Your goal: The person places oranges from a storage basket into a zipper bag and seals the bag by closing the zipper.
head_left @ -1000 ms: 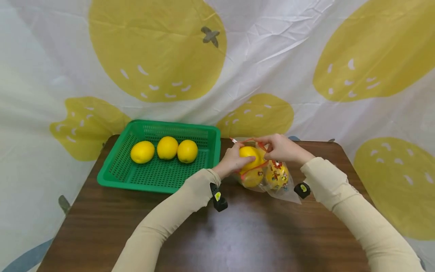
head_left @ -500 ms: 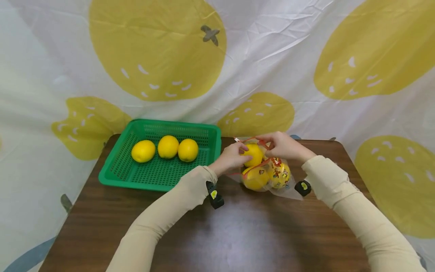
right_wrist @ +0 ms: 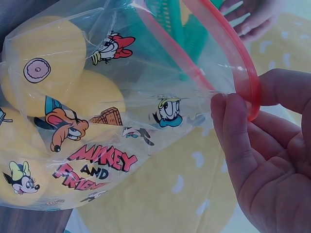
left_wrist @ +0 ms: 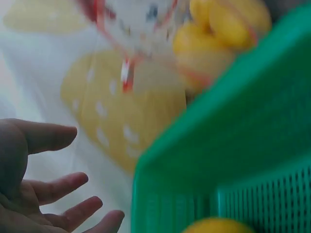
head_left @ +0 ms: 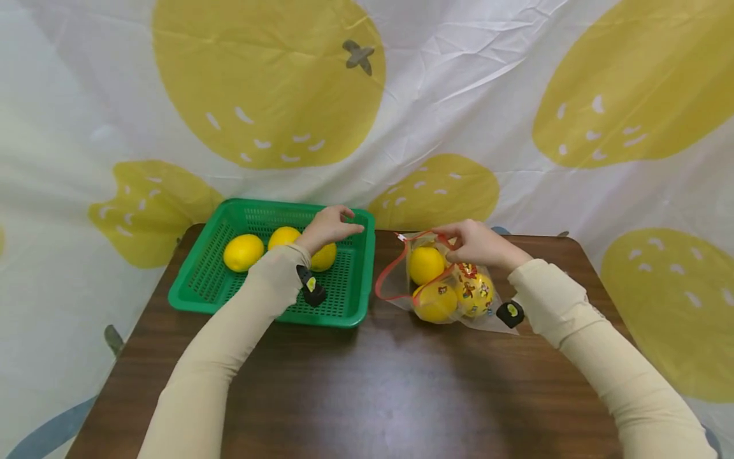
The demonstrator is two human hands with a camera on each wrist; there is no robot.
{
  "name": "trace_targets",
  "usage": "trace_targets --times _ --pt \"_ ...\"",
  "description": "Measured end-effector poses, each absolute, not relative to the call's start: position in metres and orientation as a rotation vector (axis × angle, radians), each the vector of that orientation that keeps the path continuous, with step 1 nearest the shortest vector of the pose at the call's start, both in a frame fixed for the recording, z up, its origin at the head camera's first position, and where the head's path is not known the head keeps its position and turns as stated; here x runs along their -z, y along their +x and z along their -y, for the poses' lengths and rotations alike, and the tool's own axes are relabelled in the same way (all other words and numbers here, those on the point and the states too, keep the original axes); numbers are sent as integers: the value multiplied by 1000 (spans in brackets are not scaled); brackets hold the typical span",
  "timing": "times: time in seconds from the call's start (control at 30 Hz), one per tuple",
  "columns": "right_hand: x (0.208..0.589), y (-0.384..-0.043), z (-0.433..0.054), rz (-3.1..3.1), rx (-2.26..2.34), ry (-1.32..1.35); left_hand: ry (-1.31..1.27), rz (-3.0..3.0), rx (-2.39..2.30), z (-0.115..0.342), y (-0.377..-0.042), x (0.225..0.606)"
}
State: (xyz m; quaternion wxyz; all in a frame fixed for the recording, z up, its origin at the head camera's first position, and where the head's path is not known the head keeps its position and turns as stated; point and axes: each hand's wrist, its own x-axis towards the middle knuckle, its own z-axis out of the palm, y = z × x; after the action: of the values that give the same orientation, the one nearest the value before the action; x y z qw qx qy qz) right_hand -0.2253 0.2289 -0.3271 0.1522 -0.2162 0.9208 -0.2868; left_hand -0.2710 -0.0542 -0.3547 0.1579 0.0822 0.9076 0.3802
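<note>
My left hand [head_left: 332, 228], fingers spread and holding nothing, is above the right part of a green plastic basket [head_left: 189, 305]. Below it are three yellow lemons [head_left: 243, 252], two of them partly covered by my hand and sleeve. My right hand [head_left: 478, 245] pinches the red-edged mouth of a clear zip bag [head_left: 395, 280] between thumb and fingers. In the right wrist view the bag [right_wrist: 160, 77] carries cartoon prints, and the pinched corner is near the fingertips. Three lemons [head_left: 427, 265] lie inside the bag, whose mouth gapes toward the basket.
The basket and bag stand side by side at the back of a brown wooden table [head_left: 390, 389]. Behind them hangs a white cloth [head_left: 436, 76] with large yellow fruit prints. A white slider [head_left: 401, 237] sits on the bag's red zip.
My left hand has left the lemon at the bag's mouth and moved left over the basket. That lemon now rests inside the bag. My right hand keeps its pinch on the bag.
</note>
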Motion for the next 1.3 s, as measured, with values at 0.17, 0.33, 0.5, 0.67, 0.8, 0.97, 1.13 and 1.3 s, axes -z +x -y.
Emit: trace_targets --times 0.17,0.33,0.5,0.67,0.8,0.97,1.13,1.3 --pt "327 -224 -230 -2642 819 -610 188 -2591 -1119 81 -283 365" --pt "327 -225 -230 -2647 808 -637 199 -2631 -981 91 -287 380" --pt "327 -225 -230 -2641 811 -647 191 -2640 -859 91 -286 388" --pt "328 -226 -231 -2637 821 -653 177 -2639 -777 88 -287 391" --pt "328 -226 -231 -2638 819 -660 159 -2618 -732 87 -289 396" --pt "327 -227 -232 -2642 801 -652 153 -2623 -704 86 -291 402" --pt "328 -227 -233 -2634 803 -644 112 -2628 -675 85 -290 406" --pt "328 -226 -234 -2626 804 -653 75 -2641 -601 83 -291 412"
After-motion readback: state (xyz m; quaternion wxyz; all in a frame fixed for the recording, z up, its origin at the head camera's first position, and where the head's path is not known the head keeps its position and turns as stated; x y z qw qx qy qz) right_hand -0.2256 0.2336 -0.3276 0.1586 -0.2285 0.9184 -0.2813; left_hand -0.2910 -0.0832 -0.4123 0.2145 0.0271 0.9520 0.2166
